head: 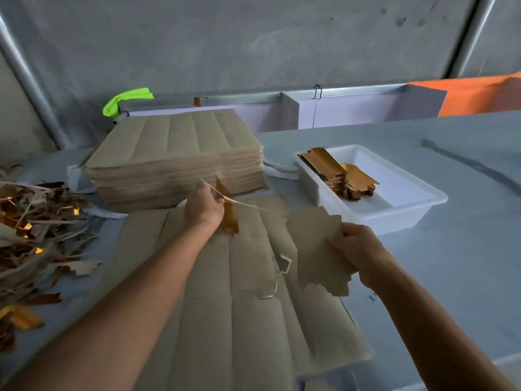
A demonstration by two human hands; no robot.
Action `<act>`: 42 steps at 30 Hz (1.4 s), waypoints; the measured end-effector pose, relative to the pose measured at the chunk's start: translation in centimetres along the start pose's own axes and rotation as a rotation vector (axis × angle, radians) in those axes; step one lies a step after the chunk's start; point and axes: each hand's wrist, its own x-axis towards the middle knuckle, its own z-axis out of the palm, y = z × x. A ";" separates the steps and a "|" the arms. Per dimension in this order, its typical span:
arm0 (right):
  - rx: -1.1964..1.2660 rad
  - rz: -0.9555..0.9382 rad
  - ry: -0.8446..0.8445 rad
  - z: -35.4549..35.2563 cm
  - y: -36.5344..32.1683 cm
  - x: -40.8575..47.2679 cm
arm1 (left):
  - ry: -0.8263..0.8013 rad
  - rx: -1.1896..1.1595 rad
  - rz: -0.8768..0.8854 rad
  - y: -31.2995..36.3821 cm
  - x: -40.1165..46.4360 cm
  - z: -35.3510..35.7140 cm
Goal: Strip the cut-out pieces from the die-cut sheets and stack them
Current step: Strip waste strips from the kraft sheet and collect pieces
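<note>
A brown die-cut sheet (214, 306) lies flat in front of me, with thin waste strips curling up near its middle. My left hand (204, 206) pinches a cut-out piece (229, 214) with a gold face, held on edge above the sheet, along with a thin waste strip (248, 205) trailing to the right. My right hand (359, 249) grips a brown cut-out piece (315, 249) lifted off the sheet's right side. A tall stack of uncut sheets (174, 159) stands behind. Stripped gold pieces (335, 176) sit stacked in a white tray (406, 204).
A heap of waste strips and gold scraps (33, 232) covers the table's left side. A grey table surface (451, 170) stretches to the right. White boards (346, 111), an orange sheet (479, 94) and a lime-green cloth (127, 100) line the back wall.
</note>
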 end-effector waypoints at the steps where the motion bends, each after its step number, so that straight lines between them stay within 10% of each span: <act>1: 0.067 0.032 0.004 0.3 0.7 -0.4 | -0.024 -0.036 -0.016 -0.1 -0.4 0.5; 7: 0.447 0.180 0.183 -1.2 3.2 -2.5 | -0.094 -0.670 -0.493 -1.5 -1.5 0.5; 11: 0.463 0.170 0.167 -2.5 3.6 -3.4 | -0.209 -0.759 -0.489 -1.1 -1.9 -1.2; 14: 0.482 0.164 0.151 -2.7 4.2 -4.1 | -0.379 -0.634 -0.318 0.1 -4.4 -2.1; 20: 0.491 0.156 0.106 -1.8 5.5 -5.5 | -0.267 0.418 0.271 0.7 -13.5 -3.3; 27: 0.552 0.146 0.089 -1.4 6.4 -7.2 | -0.994 0.457 0.702 -2.2 -21.5 -3.6; 36: 0.613 0.136 0.105 -0.5 7.4 -9.1 | -0.952 0.169 0.571 -4.2 -21.1 -5.3; 42: 0.449 -0.118 0.326 0.4 5.9 -10.0 | -0.407 -0.407 0.129 -4.4 -20.0 -6.6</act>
